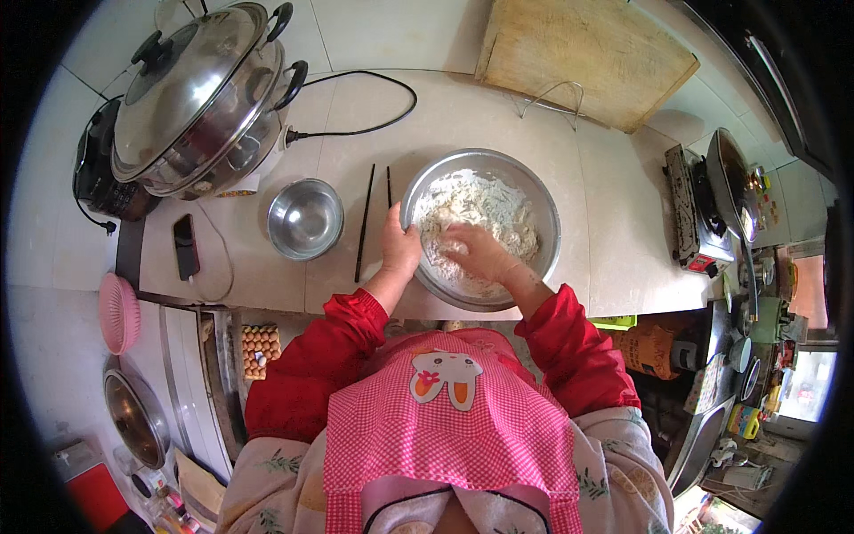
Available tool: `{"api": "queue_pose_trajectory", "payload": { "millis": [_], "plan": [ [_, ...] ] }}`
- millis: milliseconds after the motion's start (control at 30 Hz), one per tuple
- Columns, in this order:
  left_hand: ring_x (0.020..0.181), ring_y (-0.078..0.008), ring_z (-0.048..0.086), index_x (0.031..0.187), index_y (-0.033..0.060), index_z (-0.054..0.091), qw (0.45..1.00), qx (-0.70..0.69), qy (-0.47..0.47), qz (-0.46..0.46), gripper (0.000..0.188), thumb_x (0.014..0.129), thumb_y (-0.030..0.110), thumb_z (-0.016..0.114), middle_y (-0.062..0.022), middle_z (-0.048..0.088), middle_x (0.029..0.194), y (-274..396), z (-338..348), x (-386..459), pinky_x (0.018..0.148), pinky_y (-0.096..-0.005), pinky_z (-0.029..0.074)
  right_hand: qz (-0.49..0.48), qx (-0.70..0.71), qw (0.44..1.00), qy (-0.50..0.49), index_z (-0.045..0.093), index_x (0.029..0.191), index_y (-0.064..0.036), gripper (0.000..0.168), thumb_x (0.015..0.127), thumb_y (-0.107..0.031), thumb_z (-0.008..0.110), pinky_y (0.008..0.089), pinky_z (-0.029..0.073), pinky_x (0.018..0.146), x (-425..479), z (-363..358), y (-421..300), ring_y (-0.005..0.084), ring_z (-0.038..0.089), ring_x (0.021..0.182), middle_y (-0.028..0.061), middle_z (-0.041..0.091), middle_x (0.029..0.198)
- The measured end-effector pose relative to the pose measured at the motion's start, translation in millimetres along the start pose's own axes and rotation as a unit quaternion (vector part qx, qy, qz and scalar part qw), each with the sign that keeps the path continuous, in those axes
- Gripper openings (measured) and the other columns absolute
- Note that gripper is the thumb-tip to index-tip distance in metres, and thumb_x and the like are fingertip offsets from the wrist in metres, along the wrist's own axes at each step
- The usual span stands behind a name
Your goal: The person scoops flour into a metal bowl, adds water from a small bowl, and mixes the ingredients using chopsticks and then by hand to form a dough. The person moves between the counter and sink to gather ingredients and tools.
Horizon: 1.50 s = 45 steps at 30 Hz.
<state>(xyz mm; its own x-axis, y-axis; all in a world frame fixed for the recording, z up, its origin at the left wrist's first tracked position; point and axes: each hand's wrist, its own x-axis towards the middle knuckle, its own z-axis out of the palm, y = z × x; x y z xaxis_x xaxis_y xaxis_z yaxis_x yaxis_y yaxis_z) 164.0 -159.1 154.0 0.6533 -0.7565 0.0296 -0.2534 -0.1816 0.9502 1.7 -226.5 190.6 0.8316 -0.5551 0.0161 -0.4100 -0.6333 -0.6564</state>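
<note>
A large metal bowl (548, 200) stands on the tiled counter in front of me, with shaggy, floury dough (490, 200) in it. My left hand (401, 244) grips the bowl's left rim, the thumb up along the edge. Inside the bowl, my right hand (482, 252) presses into the dough with its fingers bent and partly buried, so its exact grip is hidden. Two black chopsticks (365, 223) lie on the counter left of the bowl, one partly behind my left hand. Farther left sits a smaller metal bowl (305, 219), with no food visible in it.
A large lidded steamer pot (200, 100) with a black cord (373, 133) stands at the back left, near a phone (186, 247). A wooden board (587, 57) leans at the back. On the right are a portable gas stove (694, 213) and a wok (730, 180).
</note>
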Motion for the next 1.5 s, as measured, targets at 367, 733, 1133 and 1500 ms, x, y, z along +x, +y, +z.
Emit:
{"api": "queue_pose_trajectory", "payload": {
  "millis": [367, 733, 1133, 1500],
  "plan": [
    [0.096, -0.0286, 0.058, 0.119, 0.0, 0.046, 0.998, -0.06, 0.008, -0.02, 0.044, 0.075, -0.006, 0.047, -0.0183, 0.059, 0.102, -7.5, 10.9, -4.5, 0.085, -0.0344, 0.043, 0.138, -0.304, 0.92, -0.203, 0.033, 0.123, 0.014, 0.09, 0.07, -0.051, 0.064, 0.0439, 0.036, 0.098, -53.6, -22.6, 35.1, 0.0382, 0.043, 0.114, 0.0295, 0.046, 0.118],
    [0.098, -0.0313, 0.057, 0.122, 0.0002, 0.043, 0.999, -0.025, 0.027, -0.011, 0.045, 0.078, -0.005, 0.049, -0.0187, 0.058, 0.105, -1.6, 16.7, -25.6, 0.086, -0.0362, 0.043, 0.265, 0.317, 0.893, 0.179, 0.054, 0.107, 0.005, 0.038, 0.077, -0.016, 0.063, 0.03, 0.048, 0.063, -0.3, -6.4, 34.5, 0.0162, 0.057, 0.073, 0.0101, 0.058, 0.084],
    [0.1, -0.0268, 0.056, 0.125, -0.0023, 0.043, 0.995, -0.096, -0.001, 0.006, 0.041, 0.088, 0.015, 0.051, -0.0189, 0.058, 0.11, -11.3, 16.8, -13.9, 0.088, -0.0346, 0.042, 0.115, -0.074, 0.982, 0.127, 0.047, 0.118, 0.0, 0.057, 0.079, -0.041, 0.056, 0.0467, 0.032, 0.097, 40.8, 40.7, 6.9, 0.0393, 0.036, 0.117, 0.0193, 0.041, 0.125],
    [0.095, -0.0192, 0.055, 0.123, -0.0018, 0.044, 0.999, -0.049, 0.003, 0.024, 0.038, 0.091, 0.017, 0.051, -0.0144, 0.059, 0.106, -10.0, 23.0, -22.3, 0.085, -0.0312, 0.043, -0.107, -0.283, 0.951, -0.064, 0.047, 0.117, -0.005, 0.051, 0.072, -0.025, 0.061, 0.0392, 0.036, 0.092, -21.1, 15.6, 11.6, 0.0264, 0.044, 0.106, 0.0079, 0.046, 0.115]
  ]
}}
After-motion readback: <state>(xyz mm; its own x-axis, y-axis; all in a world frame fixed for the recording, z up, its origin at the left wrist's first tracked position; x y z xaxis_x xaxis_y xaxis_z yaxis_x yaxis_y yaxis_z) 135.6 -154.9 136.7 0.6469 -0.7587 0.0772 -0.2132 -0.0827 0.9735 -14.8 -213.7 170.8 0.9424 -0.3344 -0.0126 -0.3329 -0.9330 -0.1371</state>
